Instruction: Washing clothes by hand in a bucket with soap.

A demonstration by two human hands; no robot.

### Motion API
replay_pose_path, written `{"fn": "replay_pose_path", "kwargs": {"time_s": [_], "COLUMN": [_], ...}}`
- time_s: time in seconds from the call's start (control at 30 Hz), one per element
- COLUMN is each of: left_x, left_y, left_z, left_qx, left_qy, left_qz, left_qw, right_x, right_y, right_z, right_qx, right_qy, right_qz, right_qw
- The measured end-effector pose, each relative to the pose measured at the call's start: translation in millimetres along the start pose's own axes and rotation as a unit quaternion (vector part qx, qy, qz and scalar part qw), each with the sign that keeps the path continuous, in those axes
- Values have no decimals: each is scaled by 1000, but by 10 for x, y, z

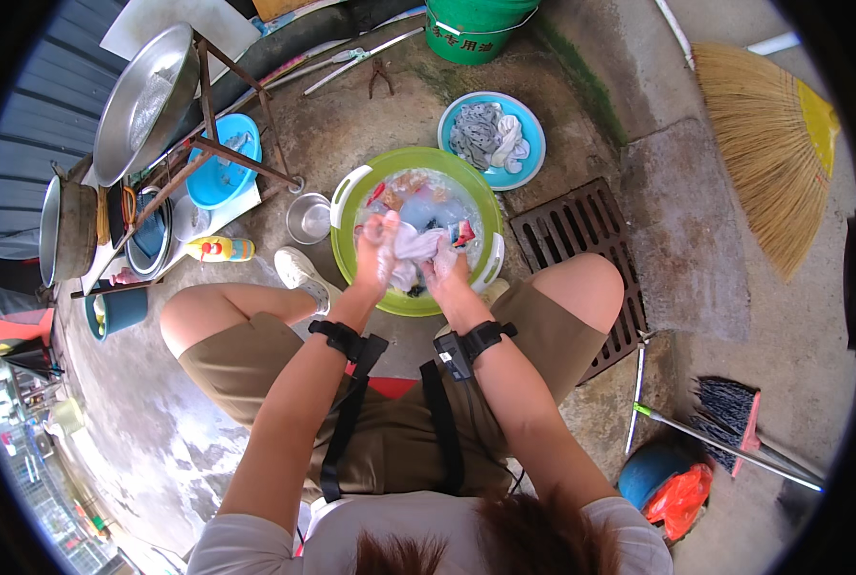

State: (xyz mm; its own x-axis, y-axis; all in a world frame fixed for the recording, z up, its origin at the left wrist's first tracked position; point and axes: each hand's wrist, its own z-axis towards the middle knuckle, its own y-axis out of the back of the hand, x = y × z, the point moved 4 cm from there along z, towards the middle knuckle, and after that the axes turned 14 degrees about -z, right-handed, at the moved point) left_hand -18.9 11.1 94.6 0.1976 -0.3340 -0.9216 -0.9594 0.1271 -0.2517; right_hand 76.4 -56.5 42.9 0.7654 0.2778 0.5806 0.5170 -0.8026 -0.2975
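Observation:
Between my knees stands a lime-green plastic basin (347,253) with white handles, filled with cloudy, soapy water (428,208). A wet white cloth (419,243) stretches between my two hands over the basin. My left hand (376,248), suds on its fingers, grips the cloth's left side. At the other side, my right hand (445,264) closes on the cloth. A small red item (463,233) shows just beyond the right fingers. Other red and tan pieces (406,185) lie in the water; what they are is unclear. Submerged parts are hidden.
A blue basin (536,154) holding grey and white cloths (477,134) stands beyond the green one. Left are a steel bowl (309,218), a yellow bottle (221,249) and a rusty metal rack (237,159). A drain grate (572,215) and a straw broom (762,144) are right.

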Motion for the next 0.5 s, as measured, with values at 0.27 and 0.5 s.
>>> {"fn": "replay_pose_path", "kwargs": {"time_s": [0.27,0.5], "left_x": [-62,-16], "left_y": [-58,-398], "left_z": [160,-282], "left_qx": [-73,101], "left_qy": [-32,-211], "left_qz": [445,437], "left_qw": [892,869], "right_x": [-179,-94], "right_y": [-224,-30], "right_z": [-63,-17], "right_qx": [143,155], "right_qy": [7,-26], "right_qz": [19,105], "right_qw": [989,982]}}
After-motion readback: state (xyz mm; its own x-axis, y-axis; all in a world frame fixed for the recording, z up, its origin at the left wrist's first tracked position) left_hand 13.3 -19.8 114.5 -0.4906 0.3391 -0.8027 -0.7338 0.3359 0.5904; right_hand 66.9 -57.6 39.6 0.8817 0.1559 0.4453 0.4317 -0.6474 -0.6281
